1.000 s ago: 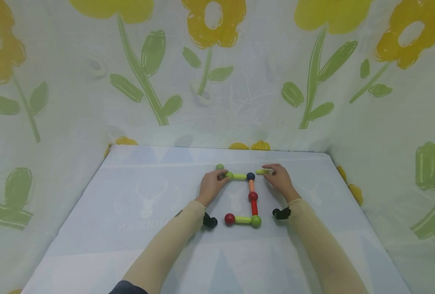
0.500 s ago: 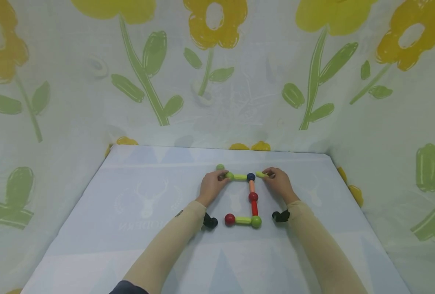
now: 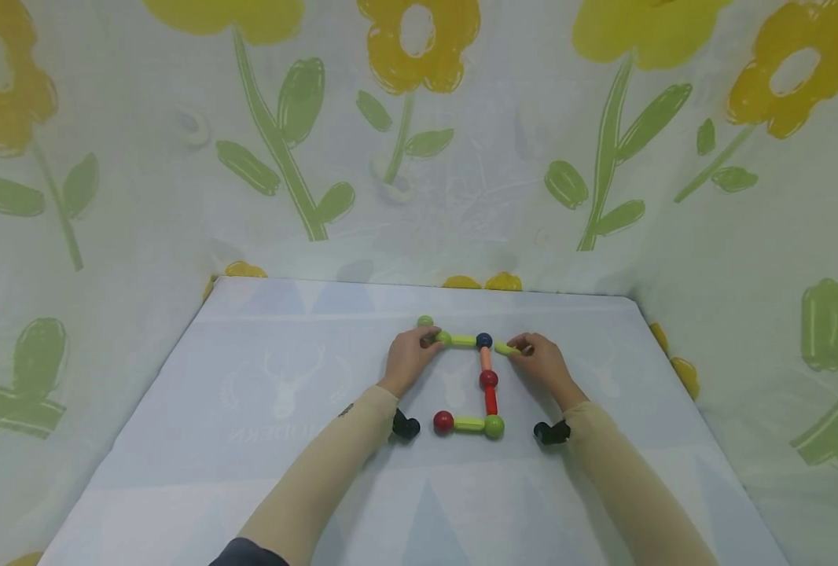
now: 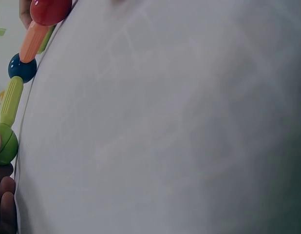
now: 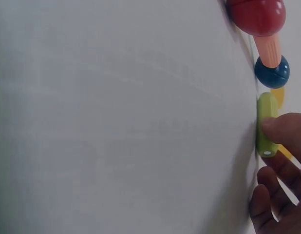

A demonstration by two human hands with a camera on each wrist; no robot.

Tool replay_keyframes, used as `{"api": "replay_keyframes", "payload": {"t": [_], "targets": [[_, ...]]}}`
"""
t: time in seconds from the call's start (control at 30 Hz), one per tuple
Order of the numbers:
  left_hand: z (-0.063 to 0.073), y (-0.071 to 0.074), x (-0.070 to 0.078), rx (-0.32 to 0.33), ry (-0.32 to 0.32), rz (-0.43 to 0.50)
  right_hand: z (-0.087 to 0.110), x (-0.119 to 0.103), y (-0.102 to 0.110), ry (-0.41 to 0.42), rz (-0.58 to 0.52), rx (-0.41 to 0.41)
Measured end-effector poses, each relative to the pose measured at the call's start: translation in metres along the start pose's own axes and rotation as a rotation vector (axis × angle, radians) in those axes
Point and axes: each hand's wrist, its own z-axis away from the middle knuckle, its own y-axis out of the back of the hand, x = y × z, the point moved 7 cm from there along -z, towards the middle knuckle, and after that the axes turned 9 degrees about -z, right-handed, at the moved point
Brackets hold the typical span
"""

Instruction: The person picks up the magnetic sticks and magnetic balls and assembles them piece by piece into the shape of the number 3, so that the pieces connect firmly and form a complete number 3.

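My left hand (image 3: 410,355) grips a light-green ball (image 3: 444,339) at the left end of a chain of magnetic balls and rods. From that ball a yellow-green rod (image 3: 464,341) leads to a dark blue ball (image 3: 484,340). With thumb and fingers, my right hand (image 3: 541,362) pinches a loose yellow-green rod (image 5: 267,105), its free end pointing at the blue ball with a small gap between. Below the blue ball run an orange rod (image 3: 486,358), a red ball (image 3: 488,379) and a red rod (image 3: 490,401).
A green ball (image 3: 494,426) forms the near corner, joined by a yellow-green rod (image 3: 469,424) to a larger red ball (image 3: 443,422). Another light-green ball (image 3: 425,321) shows beyond my left fingertips. The white table (image 3: 249,487) meets flower-patterned walls at the back and sides.
My right hand has turned the loose rod and lowered it toward the near side, beside the blue ball; its fingers have closed in on it. My left hand stays on its ball.
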Motion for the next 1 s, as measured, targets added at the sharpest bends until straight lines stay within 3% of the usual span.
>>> {"api": "replay_keyframes", "payload": {"t": [0.27, 0.63, 1.0], "targets": [[0.002, 0.002, 0.003, 0.011, -0.01, 0.018, 0.02, -0.001, 0.002, 0.041, 0.041, -0.025], [0.004, 0.003, 0.002, 0.012, -0.006, 0.027, 0.031, -0.002, 0.002, 0.055, 0.081, -0.042], [0.004, 0.005, 0.003, 0.014, -0.004, 0.014, 0.037, -0.021, 0.005, 0.168, 0.044, -0.034]]}}
